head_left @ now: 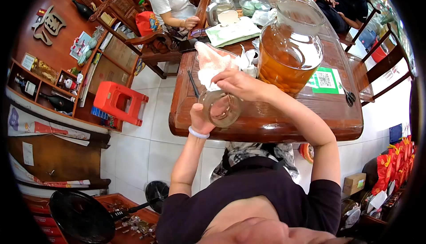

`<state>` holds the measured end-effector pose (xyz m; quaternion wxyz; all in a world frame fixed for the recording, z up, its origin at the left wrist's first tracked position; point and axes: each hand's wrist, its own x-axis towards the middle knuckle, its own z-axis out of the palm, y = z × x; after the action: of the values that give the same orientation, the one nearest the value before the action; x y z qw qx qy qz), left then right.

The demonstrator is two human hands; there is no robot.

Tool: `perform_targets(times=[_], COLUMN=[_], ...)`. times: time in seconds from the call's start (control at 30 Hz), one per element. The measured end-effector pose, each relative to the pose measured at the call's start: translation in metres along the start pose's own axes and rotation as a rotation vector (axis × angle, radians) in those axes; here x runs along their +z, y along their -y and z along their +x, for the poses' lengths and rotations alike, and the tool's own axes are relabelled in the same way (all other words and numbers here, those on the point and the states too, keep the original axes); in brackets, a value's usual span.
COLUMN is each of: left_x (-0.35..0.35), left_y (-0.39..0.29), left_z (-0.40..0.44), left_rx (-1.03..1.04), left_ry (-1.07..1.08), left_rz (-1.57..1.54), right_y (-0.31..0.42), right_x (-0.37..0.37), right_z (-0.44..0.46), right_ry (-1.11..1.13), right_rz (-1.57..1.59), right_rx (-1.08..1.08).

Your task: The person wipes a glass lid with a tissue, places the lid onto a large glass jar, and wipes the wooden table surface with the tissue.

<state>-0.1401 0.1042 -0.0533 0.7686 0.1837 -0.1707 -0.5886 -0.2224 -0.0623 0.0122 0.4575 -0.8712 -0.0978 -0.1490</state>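
My left hand [202, 119] is wrapped round the side of a round clear glass vessel [224, 117] above the table's near edge. My right hand [242, 84] reaches across to the vessel's far side, its fingers pinching a white tissue [208, 76]. A pink-and-white checked cloth [215, 57] lies just beyond the tissue. To the right of my right hand stands a large glass jar [286, 62] of amber liquid with pieces in it. White crumpled paper [248, 62] sits between cloth and jar.
On the wooden table [266, 122] are a black pen-like stick [193, 84], a green QR-code card [325, 80], scissors [349, 96] and a glass kettle [220, 8]. A red stool [120, 103] stands left. Two people sit at the far end.
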Motion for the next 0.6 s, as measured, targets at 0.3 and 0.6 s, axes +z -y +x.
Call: perform_targets(times=[0.3, 0.6], left_x=[-0.010, -0.005], left_y=[0.023, 0.034], left_z=[0.004, 0.028], left_rx=[-0.001, 0.067], left_ry=[-0.066, 0.002], left_rz=[-0.143, -0.330], right_y=[-0.026, -0.037], right_x=[0.046, 0.068], right_z=[-0.058, -0.054], right_ry=[-0.411, -0.662], right_rz=[0.306, 0.240], right_rx=[0.268, 0.476])
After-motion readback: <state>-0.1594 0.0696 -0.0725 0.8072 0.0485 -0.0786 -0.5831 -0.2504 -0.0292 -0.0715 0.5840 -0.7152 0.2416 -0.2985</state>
